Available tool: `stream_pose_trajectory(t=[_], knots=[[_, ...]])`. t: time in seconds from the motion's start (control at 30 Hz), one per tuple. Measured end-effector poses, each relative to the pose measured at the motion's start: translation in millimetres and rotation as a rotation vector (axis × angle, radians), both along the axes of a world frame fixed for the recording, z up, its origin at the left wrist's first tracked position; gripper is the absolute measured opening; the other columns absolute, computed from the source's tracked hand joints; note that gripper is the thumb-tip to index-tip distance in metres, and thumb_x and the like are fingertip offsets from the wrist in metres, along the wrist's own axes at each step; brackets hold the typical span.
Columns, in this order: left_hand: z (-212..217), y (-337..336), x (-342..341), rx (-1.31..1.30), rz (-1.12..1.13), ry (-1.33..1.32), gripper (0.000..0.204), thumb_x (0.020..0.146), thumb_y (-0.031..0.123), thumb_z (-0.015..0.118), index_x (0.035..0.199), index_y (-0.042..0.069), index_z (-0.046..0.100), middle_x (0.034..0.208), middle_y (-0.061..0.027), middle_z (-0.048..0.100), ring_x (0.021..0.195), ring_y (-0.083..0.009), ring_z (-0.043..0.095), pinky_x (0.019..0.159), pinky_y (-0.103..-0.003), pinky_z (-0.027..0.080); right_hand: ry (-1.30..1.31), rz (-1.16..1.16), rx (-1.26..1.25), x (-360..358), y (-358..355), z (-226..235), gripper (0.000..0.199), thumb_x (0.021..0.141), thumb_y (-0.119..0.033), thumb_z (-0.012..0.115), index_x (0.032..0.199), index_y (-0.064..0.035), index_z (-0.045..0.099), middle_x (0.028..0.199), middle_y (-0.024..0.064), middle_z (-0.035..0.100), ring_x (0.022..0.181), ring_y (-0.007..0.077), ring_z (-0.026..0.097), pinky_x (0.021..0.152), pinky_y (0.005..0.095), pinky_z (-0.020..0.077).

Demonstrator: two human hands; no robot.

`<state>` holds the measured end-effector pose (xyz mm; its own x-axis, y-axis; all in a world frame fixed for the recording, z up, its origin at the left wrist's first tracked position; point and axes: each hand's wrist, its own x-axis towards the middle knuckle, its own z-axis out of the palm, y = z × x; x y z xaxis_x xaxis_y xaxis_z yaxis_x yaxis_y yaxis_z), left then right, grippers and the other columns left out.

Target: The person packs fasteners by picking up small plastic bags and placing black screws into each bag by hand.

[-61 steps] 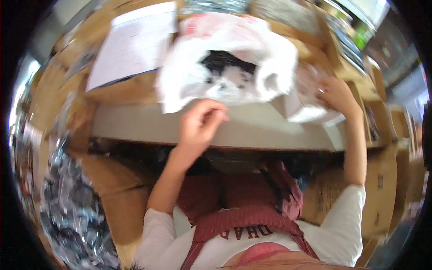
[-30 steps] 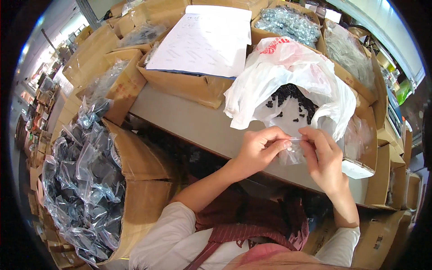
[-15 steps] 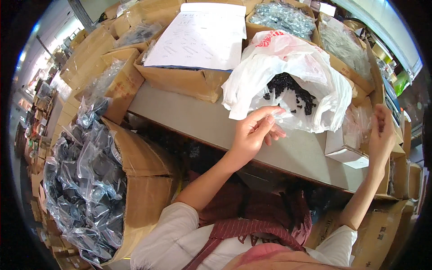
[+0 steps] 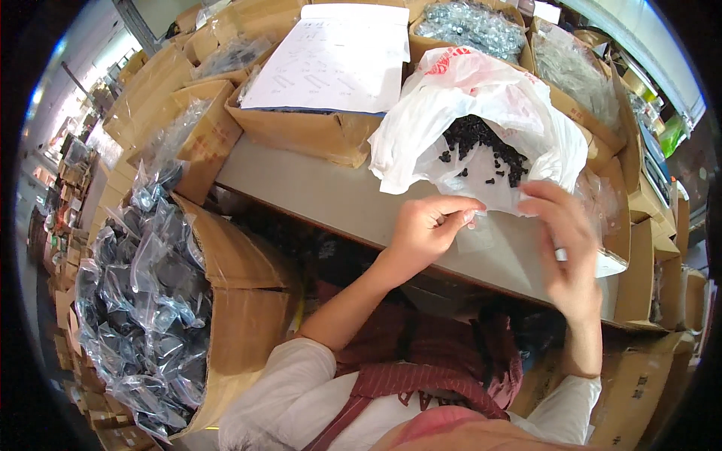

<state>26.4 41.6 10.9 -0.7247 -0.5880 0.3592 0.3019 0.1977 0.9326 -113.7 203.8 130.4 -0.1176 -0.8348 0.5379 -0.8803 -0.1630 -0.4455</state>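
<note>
A worker's bare left hand (image 4: 430, 229) pinches a small, flat, clear plastic pouch (image 4: 475, 236) by its upper edge, thumb and forefinger together on the film, over a pale grey tabletop (image 4: 346, 197). The step in hand appears to be handling that pouch at its edge; the next move would call for a steady pinch and the right fingertips brought to the film. Just right of the grip, the right hand (image 4: 565, 242) is blurred, and whether its fingers have closed on anything cannot be told. Just beyond the grip, a crumpled white plastic carrier bag with red print (image 4: 511, 98) gapes toward the worker, small black screw-like pieces (image 4: 481, 141) loose inside. Farther right, a white cardboard box (image 4: 611, 264) shows past the right hand. Farthest, beyond and left of the grip, white paper sheets (image 4: 323, 68) lie across a brown cardboard carton (image 4: 316, 135).
</note>
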Motion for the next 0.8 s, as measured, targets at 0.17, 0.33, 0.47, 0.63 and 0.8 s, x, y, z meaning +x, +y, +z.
stream_pose_trajectory(t=[0.17,0.33,0.47,0.63,0.8], knots=[[-0.6,3.4,-6.0,-0.094,0.115,-0.070,0.013,0.094,0.000,0.069,0.104,-0.001,0.077,0.094,-0.0114,0.076,0.084,-0.0176,0.073,0.074,-0.028,0.056,0.190,0.007,0.205,-13.0,-61.7,-49.1,0.063,0.079,0.016,0.053,0.142,0.0075,0.047,0.154,0.0341,0.038,0.141,0.0496,0.044,0.113,0.0499,0.0424],[-8.5,7.7,-6.2,-0.256,0.228,-0.085,0.006,0.092,0.000,0.072,0.097,-0.001,0.075,0.087,-0.0073,0.075,0.076,-0.0122,0.068,0.069,-0.027,0.054,0.524,-0.359,0.509,-52.8,-98.6,-95.4,0.066,0.082,0.011,0.054,0.146,0.0102,0.040,0.155,0.0408,0.033,0.145,0.0521,0.036,0.119,0.0506,0.0377],[-7.6,7.8,-3.5,-0.325,0.265,-0.135,0.009,0.090,0.005,0.077,0.087,-0.001,0.070,0.077,-0.0035,0.069,0.066,-0.0108,0.060,0.061,-0.028,0.049,0.472,-0.231,0.495,-49.1,-89.4,-97.9,0.057,0.080,0.005,0.058,0.135,0.0125,0.048,0.146,0.0382,0.044,0.140,0.0529,0.041,0.118,0.0499,0.0368],[-2.5,7.0,0.7,-0.172,0.252,-0.101,0.026,0.091,0.009,0.080,0.076,0.002,0.060,0.069,0.0036,0.056,0.063,-0.0026,0.044,0.056,-0.022,0.038,0.357,-0.010,0.309,-36.3,-65.2,-81.1,0.051,0.073,0.012,0.060,0.124,0.0107,0.057,0.133,0.0264,0.058,0.129,0.0444,0.054,0.110,0.0472,0.0460],[-2.3,3.0,-5.6,-0.083,0.192,-0.118,0.013,0.092,0.008,0.079,0.085,0.001,0.070,0.074,0.0013,0.064,0.066,-0.0040,0.051,0.059,-0.022,0.042,0.373,-0.072,0.191,-33.3,-57.4,-74.1,0.051,0.076,0.009,0.062,0.126,0.0103,0.055,0.133,0.0260,0.058,0.117,0.0435,0.062,0.096,0.0444,0.0556]])
